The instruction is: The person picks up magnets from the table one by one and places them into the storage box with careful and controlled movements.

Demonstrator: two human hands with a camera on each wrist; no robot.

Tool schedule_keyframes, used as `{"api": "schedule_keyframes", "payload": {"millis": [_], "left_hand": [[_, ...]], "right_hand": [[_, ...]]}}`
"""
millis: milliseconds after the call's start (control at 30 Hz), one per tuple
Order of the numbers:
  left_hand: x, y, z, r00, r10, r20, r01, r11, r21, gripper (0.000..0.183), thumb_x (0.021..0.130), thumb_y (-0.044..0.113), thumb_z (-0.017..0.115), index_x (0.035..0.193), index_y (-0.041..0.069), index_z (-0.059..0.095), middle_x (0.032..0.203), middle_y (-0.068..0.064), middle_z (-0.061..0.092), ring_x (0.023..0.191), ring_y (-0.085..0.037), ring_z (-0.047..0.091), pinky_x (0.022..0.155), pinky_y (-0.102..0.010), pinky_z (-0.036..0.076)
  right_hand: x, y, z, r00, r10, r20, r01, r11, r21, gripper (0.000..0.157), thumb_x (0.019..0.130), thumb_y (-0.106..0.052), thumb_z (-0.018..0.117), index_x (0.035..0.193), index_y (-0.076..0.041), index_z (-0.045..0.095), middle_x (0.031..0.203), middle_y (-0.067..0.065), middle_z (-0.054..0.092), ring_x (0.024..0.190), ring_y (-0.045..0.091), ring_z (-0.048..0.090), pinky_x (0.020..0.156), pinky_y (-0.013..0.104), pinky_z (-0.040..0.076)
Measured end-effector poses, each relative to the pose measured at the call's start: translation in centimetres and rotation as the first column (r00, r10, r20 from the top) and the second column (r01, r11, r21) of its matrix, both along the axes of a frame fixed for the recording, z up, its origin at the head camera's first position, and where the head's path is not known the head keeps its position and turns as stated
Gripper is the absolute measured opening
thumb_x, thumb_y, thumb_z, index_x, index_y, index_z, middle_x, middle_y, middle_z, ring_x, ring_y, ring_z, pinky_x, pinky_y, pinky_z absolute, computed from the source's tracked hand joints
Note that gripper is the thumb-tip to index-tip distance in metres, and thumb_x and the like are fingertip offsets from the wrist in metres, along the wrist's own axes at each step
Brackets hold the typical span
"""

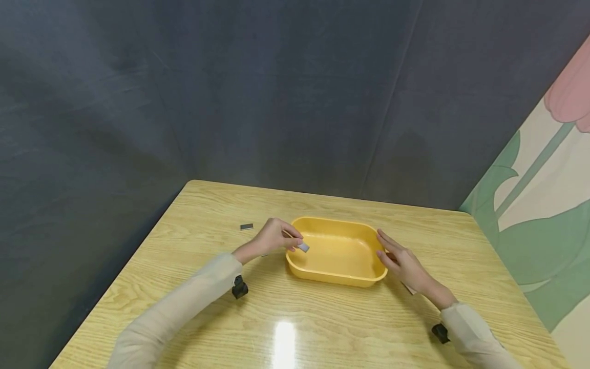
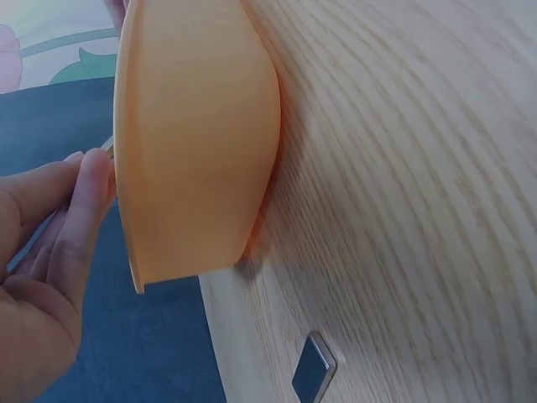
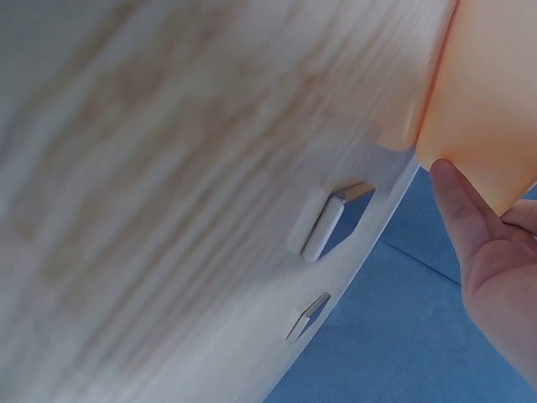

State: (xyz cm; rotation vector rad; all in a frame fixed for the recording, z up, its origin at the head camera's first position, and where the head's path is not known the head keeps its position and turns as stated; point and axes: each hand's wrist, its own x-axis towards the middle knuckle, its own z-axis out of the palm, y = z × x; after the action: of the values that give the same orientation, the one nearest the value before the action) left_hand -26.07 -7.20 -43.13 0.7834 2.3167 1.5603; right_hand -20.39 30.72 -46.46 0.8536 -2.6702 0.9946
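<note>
Wood-grain table [image 1: 322, 328], dark cloth [image 1: 295, 102] behind, floral panel [image 1: 548, 241] right. Left hand [image 1: 272, 237] pinches small grey piece [image 1: 303, 247] over left end of yellow tray [image 1: 338, 280]; right hand [image 1: 406, 264], fingers straightened, touches right end (flat item [image 1: 409, 289] beneath mostly hidden).

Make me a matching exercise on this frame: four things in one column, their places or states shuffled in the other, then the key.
Things
1. bare left hand
2. bare right hand
3. yellow rounded-rectangular tray
4. small flat dark rectangular piece farthest left in the head view

Places or states
A. touches the tray's right end
B. lies on the wood-grained table, left of the tray and apart from it
C. pinches a small flat grey piece
D. stands between the two hands

Pairs
1-C, 2-A, 3-D, 4-B
</note>
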Motion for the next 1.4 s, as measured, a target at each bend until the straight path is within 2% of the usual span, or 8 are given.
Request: {"api": "schedule_keyframes", "payload": {"millis": [133,333,533,733,933,1267,1400], "left_hand": [[0.1,0.4,0.0,1.000,-0.025,-0.007,0.025,0.999,-0.022,0.011,0.090,0.004,0.072,0.097,-0.004,0.076,0.092,-0.012,0.074,0.073,-0.031,0.072,0.064,-0.031,0.058],[0.1,1.0,-0.4,0.995,-0.055,-0.080,0.048,0.995,-0.087,0.008,0.089,0.006,0.073,0.093,0.000,0.077,0.091,-0.009,0.074,0.069,-0.022,0.072,0.062,-0.026,0.057],[0.3,1.9,-0.6,0.981,-0.084,-0.178,0.054,0.985,-0.164,0.006,0.089,0.009,0.074,0.091,0.005,0.078,0.087,-0.004,0.075,0.067,-0.021,0.071,0.055,-0.021,0.050],[0.2,2.4,-0.9,0.964,-0.123,-0.237,0.069,0.972,-0.225,0.007,0.090,0.011,0.074,0.092,0.007,0.078,0.082,0.002,0.074,0.064,-0.012,0.068,0.054,-0.020,0.048],[0.0,2.8,-1.1,0.958,-0.145,-0.246,0.081,0.964,-0.254,0.009,0.092,0.010,0.072,0.094,0.004,0.079,0.087,0.002,0.074,0.069,-0.001,0.066,0.062,-0.020,0.053],[0.1,3.5,-1.5,0.944,-0.206,-0.259,0.112,0.935,-0.336,0.007,0.091,0.008,0.072,0.090,0.006,0.078,0.087,0.000,0.074,0.073,-0.001,0.065,0.066,-0.017,0.053],[0.3,3.7,-1.5,0.925,-0.250,-0.285,0.136,0.920,-0.367,0.007,0.091,0.006,0.072,0.090,0.005,0.078,0.086,0.001,0.074,0.074,0.000,0.065,0.066,-0.016,0.052]], "right_hand": [[0.0,0.1,0.0,1.000,0.005,0.002,-0.005,1.000,-0.002,0.051,0.102,-0.006,0.054,0.144,0.015,0.036,0.154,0.030,0.028,0.100,0.036,0.067,0.077,0.034,0.057],[0.0,0.1,-0.1,1.000,0.006,0.000,-0.006,1.000,-0.004,0.050,0.102,-0.006,0.054,0.144,0.015,0.036,0.153,0.030,0.028,0.099,0.036,0.068,0.076,0.034,0.057],[0.0,0.0,-0.1,1.000,0.012,-0.003,-0.012,1.000,-0.008,0.050,0.102,-0.005,0.055,0.144,0.016,0.036,0.153,0.031,0.028,0.099,0.036,0.068,0.076,0.034,0.057],[0.0,-0.1,-0.2,1.000,0.009,-0.013,-0.009,1.000,0.002,0.050,0.101,-0.004,0.055,0.144,0.016,0.036,0.153,0.031,0.028,0.098,0.035,0.068,0.075,0.032,0.057],[0.0,-0.1,-0.2,1.000,0.008,-0.026,-0.008,1.000,-0.001,0.050,0.101,-0.003,0.056,0.143,0.016,0.037,0.153,0.030,0.029,0.097,0.035,0.069,0.074,0.027,0.057],[0.1,-0.1,-0.3,0.999,0.017,-0.043,-0.017,1.000,-0.002,0.050,0.101,-0.002,0.055,0.143,0.017,0.037,0.152,0.032,0.029,0.097,0.036,0.068,0.073,0.029,0.057],[0.1,-0.1,-0.4,0.999,0.013,-0.040,-0.013,1.000,0.003,0.050,0.101,-0.003,0.055,0.143,0.016,0.036,0.152,0.032,0.029,0.098,0.035,0.068,0.073,0.030,0.057]]}}
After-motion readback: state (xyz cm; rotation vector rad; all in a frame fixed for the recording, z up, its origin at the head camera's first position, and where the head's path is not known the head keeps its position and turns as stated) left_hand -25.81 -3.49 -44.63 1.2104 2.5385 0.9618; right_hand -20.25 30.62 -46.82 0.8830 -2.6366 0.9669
